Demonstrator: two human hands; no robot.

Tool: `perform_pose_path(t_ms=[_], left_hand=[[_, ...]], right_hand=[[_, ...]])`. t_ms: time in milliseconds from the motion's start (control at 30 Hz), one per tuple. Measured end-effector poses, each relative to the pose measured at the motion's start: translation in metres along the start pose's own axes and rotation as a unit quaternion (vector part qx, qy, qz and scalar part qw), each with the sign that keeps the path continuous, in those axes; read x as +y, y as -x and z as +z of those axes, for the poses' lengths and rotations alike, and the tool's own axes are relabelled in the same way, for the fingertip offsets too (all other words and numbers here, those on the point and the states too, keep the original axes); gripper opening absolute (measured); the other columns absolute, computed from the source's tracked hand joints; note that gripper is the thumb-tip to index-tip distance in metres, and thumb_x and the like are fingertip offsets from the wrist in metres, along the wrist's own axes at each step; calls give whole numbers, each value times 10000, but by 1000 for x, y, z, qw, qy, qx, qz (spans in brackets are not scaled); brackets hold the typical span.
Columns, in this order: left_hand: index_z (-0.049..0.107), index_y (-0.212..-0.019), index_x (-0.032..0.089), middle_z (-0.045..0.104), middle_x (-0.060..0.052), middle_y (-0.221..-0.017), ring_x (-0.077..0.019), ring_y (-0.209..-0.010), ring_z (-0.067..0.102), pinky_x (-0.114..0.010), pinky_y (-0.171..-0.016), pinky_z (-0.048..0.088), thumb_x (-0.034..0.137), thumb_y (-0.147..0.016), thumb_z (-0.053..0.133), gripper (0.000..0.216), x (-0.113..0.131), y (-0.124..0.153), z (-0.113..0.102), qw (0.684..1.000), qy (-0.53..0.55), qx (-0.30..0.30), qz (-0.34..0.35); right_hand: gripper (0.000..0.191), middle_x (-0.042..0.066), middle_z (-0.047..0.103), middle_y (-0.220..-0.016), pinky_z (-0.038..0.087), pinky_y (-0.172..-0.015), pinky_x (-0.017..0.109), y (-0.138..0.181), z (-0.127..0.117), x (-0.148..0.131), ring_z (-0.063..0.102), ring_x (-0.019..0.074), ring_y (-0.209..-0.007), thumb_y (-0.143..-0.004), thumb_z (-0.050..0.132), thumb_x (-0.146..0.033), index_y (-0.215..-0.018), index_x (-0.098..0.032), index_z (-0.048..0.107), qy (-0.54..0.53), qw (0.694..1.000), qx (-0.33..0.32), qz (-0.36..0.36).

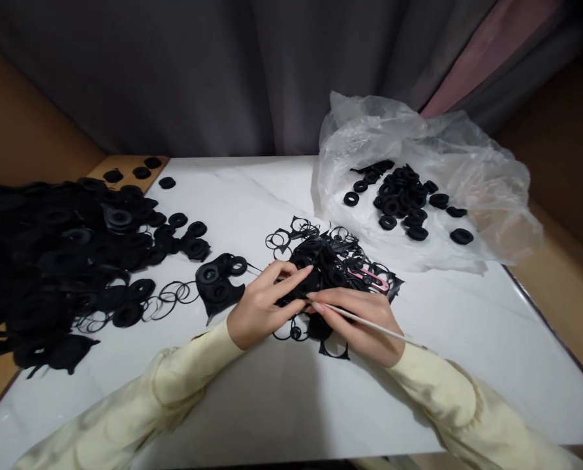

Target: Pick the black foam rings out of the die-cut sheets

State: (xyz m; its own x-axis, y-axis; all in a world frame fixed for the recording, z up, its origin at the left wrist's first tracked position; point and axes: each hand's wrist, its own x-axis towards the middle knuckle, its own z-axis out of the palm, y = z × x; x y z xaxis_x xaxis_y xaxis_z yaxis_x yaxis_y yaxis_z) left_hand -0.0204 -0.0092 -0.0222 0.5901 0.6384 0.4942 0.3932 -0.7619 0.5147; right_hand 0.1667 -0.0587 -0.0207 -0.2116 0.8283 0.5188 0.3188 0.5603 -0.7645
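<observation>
My left hand point(264, 303) pinches a black foam scrap sheet point(298, 287) at the near edge of a small heap of black offcuts point(333, 258) in the middle of the white table point(271, 391). My right hand point(362, 323) holds a thin white stick point(369, 324) like a pen, its tip against the same black piece. Both hands meet over the heap, and both sleeves are cream.
A large pile of black foam rings and sheets point(61, 254) fills the left side. A clear plastic bag point(418, 196) at the back right holds finished black rings point(403, 199). A pink tool point(369, 277) lies in the heap. Grey curtain behind.
</observation>
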Motion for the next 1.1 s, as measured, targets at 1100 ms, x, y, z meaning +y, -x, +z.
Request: perform_pose_path(t_ms=[1100], left_hand=[[479,-1304,158,538,-73,-959,-148,-881,552,-269,-796,491,150,-856,546,452,3,3,3,999,-21,15,-24]], right_hand=[[333,195,677,-867,547,-674,349,12,17,1,632,240,-761,-826,376,-20,-1096,52,559,317,917,-45,-238]])
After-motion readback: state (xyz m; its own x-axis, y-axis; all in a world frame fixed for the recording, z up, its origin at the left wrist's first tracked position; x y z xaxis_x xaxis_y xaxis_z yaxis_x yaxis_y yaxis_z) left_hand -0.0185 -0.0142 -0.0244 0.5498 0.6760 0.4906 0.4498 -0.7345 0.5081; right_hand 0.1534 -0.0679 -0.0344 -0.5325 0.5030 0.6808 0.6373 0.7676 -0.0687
